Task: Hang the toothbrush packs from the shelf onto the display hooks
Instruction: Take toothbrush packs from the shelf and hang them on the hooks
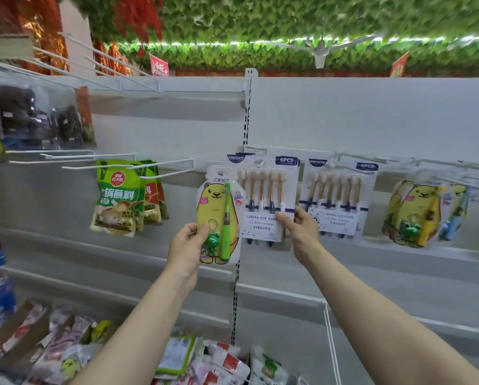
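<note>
Left hand (189, 240) pinching bear toothbrush pack (219, 215) by lower left edge; right hand (302, 227) gripping 6pcs toothbrush pack (266, 198), seemingly on hook (256, 151).

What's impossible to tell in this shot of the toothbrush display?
- Head view, bear toothbrush pack covers the left edge of the six-pack card.
- Head view, left hand hides lower-left print on the bear toothbrush pack.
- Head view, six-pack card hides fingers of the right hand.
- Head view, dark bags top left are too blurred to identify.

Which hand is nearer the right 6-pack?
Right. The right hand is beside the right 6-pack, lower left, holding the left 6-pack; left hand is further left, holding the bear pack.
</note>
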